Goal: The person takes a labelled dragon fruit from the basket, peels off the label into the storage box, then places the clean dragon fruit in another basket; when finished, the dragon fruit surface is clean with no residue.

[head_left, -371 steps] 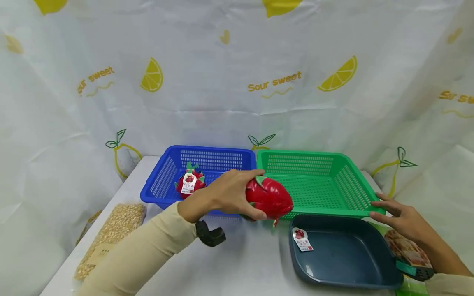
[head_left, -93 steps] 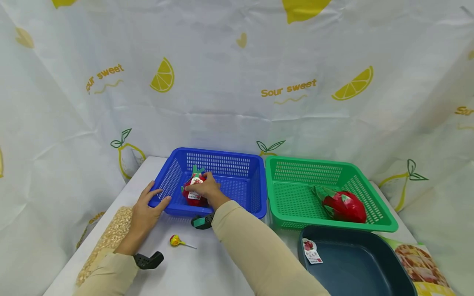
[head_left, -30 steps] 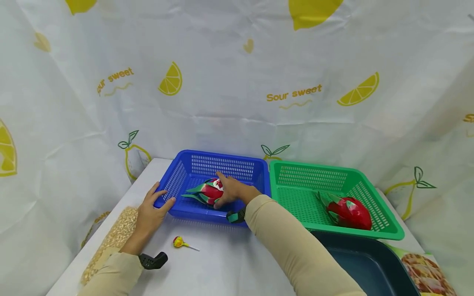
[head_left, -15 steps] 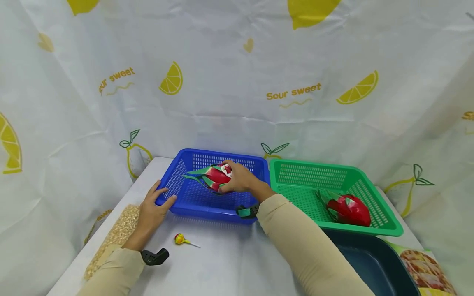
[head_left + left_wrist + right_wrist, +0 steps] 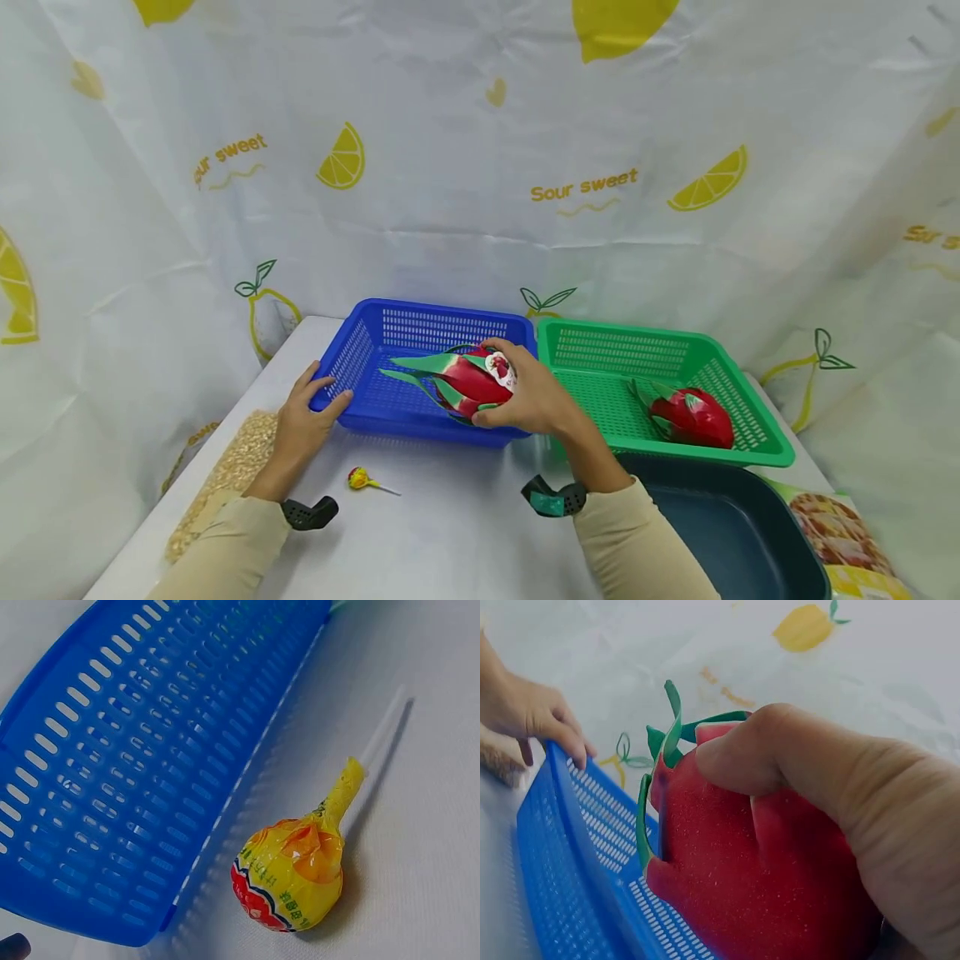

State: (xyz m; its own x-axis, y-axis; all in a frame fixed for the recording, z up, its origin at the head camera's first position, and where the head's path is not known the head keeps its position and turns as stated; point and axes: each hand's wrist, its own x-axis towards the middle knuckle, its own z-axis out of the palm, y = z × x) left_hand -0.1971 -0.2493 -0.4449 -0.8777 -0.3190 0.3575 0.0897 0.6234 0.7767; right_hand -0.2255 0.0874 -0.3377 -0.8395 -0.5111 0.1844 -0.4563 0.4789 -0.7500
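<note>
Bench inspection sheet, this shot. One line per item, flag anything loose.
Surface: white table, partly hidden by things on it.
Job's things: held dragon fruit, labelled; second dragon fruit lying in green basket; blue basket beside it, no item seen inside, partly hidden.
Clutter: loose lollipop in front of blue basket; navy basin in front of green basket; grain bag at left; printed packet at right.
Hands: right hand grips the held dragon fruit; left hand touches blue basket's left front corner.
Cables: nothing seen.
Surroundings: creased white sheet with lemon prints behind.
</note>
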